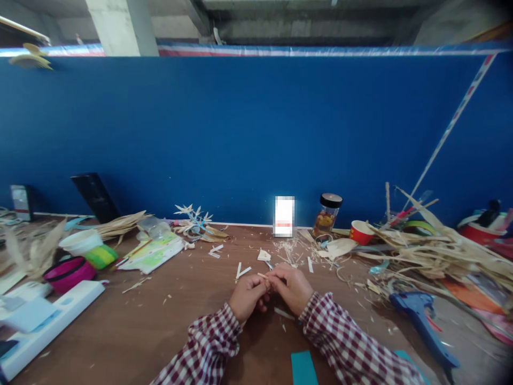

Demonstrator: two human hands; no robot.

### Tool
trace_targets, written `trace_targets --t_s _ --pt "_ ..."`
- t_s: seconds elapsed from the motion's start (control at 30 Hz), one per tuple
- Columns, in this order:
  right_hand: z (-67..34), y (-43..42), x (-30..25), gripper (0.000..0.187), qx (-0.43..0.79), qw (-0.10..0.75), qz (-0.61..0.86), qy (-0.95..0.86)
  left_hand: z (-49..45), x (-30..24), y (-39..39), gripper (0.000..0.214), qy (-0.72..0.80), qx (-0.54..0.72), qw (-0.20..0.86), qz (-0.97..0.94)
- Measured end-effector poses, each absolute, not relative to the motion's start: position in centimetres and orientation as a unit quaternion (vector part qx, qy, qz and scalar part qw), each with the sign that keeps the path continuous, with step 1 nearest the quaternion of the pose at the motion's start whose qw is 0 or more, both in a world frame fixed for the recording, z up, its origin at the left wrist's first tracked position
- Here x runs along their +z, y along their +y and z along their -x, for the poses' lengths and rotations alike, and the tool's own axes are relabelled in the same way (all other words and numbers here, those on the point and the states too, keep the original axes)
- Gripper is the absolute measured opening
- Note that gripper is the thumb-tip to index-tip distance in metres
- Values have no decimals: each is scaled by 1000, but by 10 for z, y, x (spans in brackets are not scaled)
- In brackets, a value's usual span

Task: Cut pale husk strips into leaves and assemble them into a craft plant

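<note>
Both forearms, in red-and-white checked sleeves, come up from the near edge of the brown table (160, 321) and meet near its middle. The left hand (248, 297) is curled, knuckles up, its fingertips closed on one end of a thin pale strip (262, 275). The right hand (292, 289) is curled the same way, and its fingertips pinch the strip just beside the left ones, so the two hands touch. The strip sits between the fingertips just above the table's middle, and only a short end of it shows. At the left edge of the table lies a white power strip (52, 321), with a magenta bowl (68, 272) behind it and a white cup (82, 240) lying against a green roll (102, 256). A black phone (96, 198) leans on the wall at the far edge. Right of it come a printed green sheet (154, 254) and a small straw star piece (194, 216). Pale offcuts litter the middle (most of them lie just beyond the hands). Along the far edge stand a white card (284, 216), a black-lidded jar (327, 214) and a red cup (360, 232). A heap of straw (441, 251) covers the right end, with a blue glue gun (420, 315) in front of it. A teal sheet (303, 368) lies at the near edge between the sleeves. A blue partition (256, 133) backs the table, with a concrete pillar (122, 27) above it.
</note>
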State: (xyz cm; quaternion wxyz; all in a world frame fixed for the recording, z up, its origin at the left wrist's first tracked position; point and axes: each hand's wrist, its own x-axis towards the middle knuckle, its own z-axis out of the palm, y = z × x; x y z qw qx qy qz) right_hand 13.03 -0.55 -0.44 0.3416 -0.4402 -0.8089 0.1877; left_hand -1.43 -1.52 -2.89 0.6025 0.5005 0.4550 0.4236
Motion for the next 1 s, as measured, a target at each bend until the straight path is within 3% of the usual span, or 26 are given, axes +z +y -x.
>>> trace_targets --t_s 0.17,0.27,0.4,0.53,0.67,1.0 --pt "-152 9 -9 24 89 323 514 -789 11 -21 -21 25 422 422 612 -519" --pt "-162 16 -2 25 62 374 544 -749 12 -20 -20 27 413 459 617 -488" --pt "-150 8 7 26 137 441 470 -752 18 -24 -11 30 444 516 604 -415" --pt "-134 -4 6 30 233 402 441 -768 20 -26 -9 32 434 508 584 -460" --pt "-132 -7 3 16 246 382 429 -781 14 -25 -15 33 431 460 567 -530" --pt "-134 -3 -1 21 281 366 439 -771 13 -29 -14 34 441 424 599 -516"
